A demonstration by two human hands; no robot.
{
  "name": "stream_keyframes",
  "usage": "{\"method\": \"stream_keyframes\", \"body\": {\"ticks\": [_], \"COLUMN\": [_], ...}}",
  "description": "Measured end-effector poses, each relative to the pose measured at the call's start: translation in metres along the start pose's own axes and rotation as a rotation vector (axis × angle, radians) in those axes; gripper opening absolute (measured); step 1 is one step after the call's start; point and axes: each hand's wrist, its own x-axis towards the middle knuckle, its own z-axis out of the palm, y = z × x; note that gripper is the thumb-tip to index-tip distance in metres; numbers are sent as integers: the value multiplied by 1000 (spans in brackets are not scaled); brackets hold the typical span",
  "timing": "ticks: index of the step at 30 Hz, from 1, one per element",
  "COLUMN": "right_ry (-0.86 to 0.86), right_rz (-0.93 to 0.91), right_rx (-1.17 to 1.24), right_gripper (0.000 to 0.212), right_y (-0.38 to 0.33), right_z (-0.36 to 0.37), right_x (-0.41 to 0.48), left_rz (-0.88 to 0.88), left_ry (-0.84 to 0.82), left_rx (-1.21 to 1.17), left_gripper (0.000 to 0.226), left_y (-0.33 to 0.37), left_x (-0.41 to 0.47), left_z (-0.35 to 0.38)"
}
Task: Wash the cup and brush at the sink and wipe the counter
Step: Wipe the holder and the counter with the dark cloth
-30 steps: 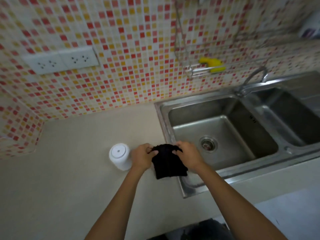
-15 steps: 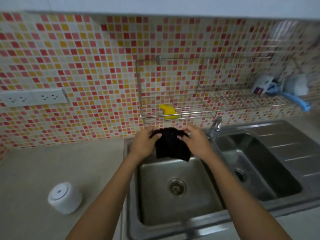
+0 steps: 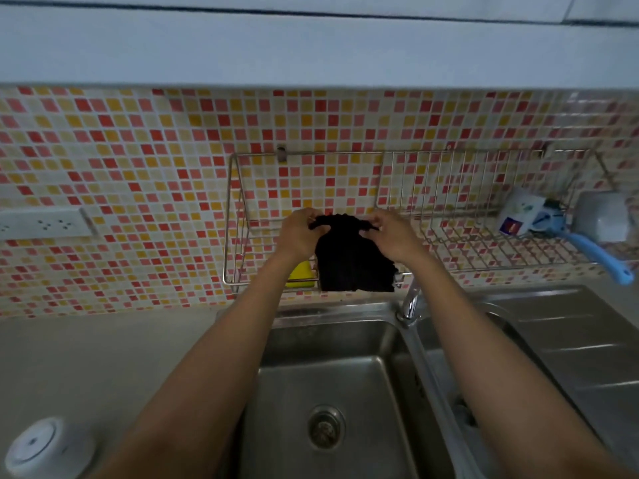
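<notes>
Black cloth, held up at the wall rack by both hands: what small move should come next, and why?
Probably lower the cloth over the rack front rail and let go. Both hands, left and right, pinch its top corners level with the rack, spread as if to hang it.

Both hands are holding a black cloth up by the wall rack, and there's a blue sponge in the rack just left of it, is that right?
Not quite. In the head view the sponge is yellow, not blue. Otherwise correct: the left hand and right hand hold the black cloth at the wall rack.

The black cloth (image 3: 352,261) and left forearm hide most of the yellow sponge (image 3: 301,274).
</notes>
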Motion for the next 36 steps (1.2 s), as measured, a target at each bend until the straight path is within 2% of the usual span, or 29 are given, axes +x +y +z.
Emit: {"method": "stream_keyframes", "body": {"ticks": [4,10,12,13,14,16,17,19,21,24,26,28,31,34,36], "right_ry": [-57,-119,-37,-16,-43,-236,-365,-552,-618,-643,-637,-634,-559,-251,-30], "right_rz": [37,1,-103,-151,-174,-149,-120,-84,-73,-69,-62,-53,-19,-35,-123], "right_rx": [16,-209,-314,-287,-234,-148,-174,-345,-430,-439,-408,-393,-359,-311,-360], "right_gripper": [27,33,38,41,42,49,54,60,61,60,59,59,57,48,41], "right_y": [16,31,32,29,25,17,15,12,11,12,14,13,9,6,4], "right_z": [14,39,43,44,45,50,54,60,60,60,60,59,59,58,56], "right_x": [22,35,30,26,22,16,14,14,17,17,16,15,10,-3,-17], "left_rz": [-75,-139,-161,-179,-208,-279,-298,-262,-167,-94,-102,-152,-196,-143,-140], "left_ry": [-64,-125,-111,-89,-70,-95,-131,-145,-40,100,40,-11,55,202,215], "left_rx": [95,176,417,574,670,694,680,641,584,548,607,642,640,553,589], "left_gripper": [36,41,53,61,68,76,78,67,50,38,37,46,62,62,72], "left_y": [-13,-26,-32,-34,-36,-41,-44,-50,-53,-56,-58,-59,-51,-46,-48], "left_x": [26,39,36,32,27,18,15,11,9,7,8,9,1,-23,-46], "left_z": [13,19,19,19,18,17,17,18,16,12,12,12,12,13,15]}}
